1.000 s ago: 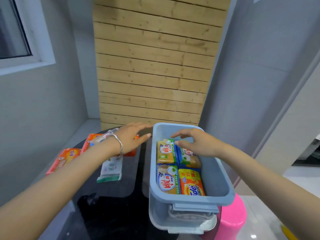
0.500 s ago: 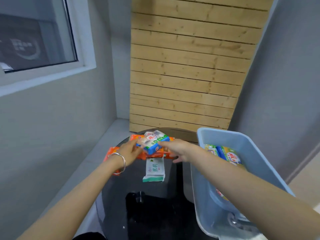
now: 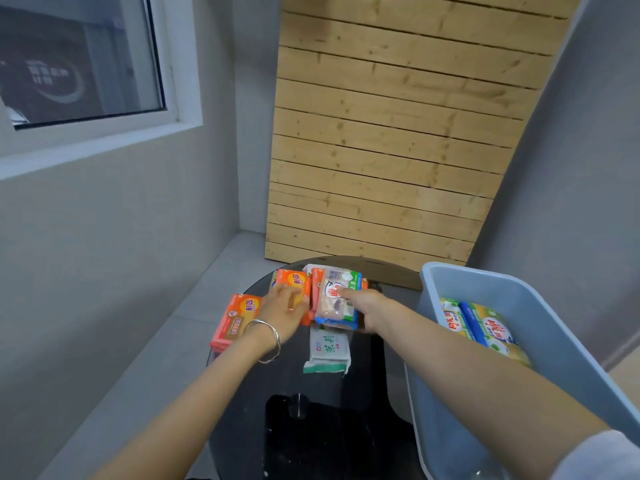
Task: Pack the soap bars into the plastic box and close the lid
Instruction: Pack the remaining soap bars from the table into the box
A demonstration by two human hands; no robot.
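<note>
Counting, we saw 5 soap bars (image 3: 327, 348) on bench (image 3: 363, 393), min. 2 in plastic box (image 3: 540, 317); left hand (image 3: 282, 306) lay flat on orange bar (image 3: 294, 280), right hand (image 3: 369, 306) gripped blue-edged bar (image 3: 334, 301).

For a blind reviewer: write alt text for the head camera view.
The person's right hand grips a blue-edged soap bar while the left hand lies on an orange soap bar, above a round black table. A second orange bar and a white-and-green bar lie nearby; the blue plastic box at right holds several bars.
</note>
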